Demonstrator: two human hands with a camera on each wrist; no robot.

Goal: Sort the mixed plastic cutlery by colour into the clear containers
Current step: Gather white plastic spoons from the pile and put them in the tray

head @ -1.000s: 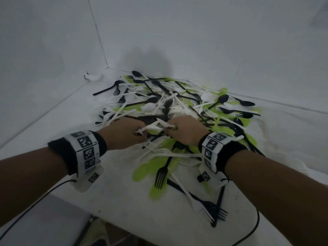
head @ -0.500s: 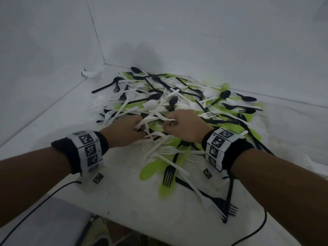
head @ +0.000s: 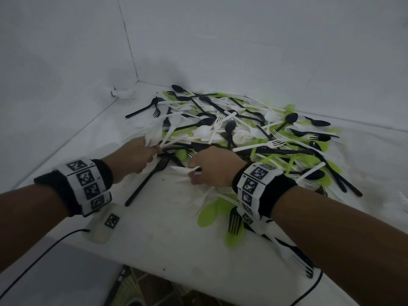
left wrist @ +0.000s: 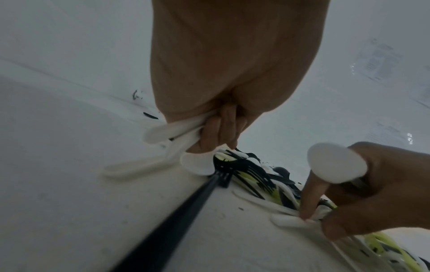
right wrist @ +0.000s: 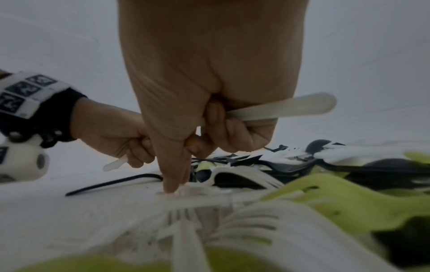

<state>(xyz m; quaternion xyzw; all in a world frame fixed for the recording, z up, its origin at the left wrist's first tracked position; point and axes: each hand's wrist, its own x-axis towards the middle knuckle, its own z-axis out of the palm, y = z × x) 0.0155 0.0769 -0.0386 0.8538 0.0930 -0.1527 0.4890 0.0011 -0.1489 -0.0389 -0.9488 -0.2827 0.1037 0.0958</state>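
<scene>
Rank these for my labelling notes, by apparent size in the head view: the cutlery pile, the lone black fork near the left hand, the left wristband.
1. Cutlery pile
2. Black fork
3. Left wristband: unsure, since it sits nearer the camera.

Right hand grips a white utensil, forefinger pressing white cutlery.

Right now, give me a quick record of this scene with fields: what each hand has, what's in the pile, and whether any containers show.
left hand: left hand grips a bunch of white cutlery
right hand: right hand holds white pieces in its grip, index finger pressing another white piece on the table
pile: mixed cutlery pile of black, white and green pieces
loose item: black fork lies between the hands
surface: white table
containers: none in view
</scene>
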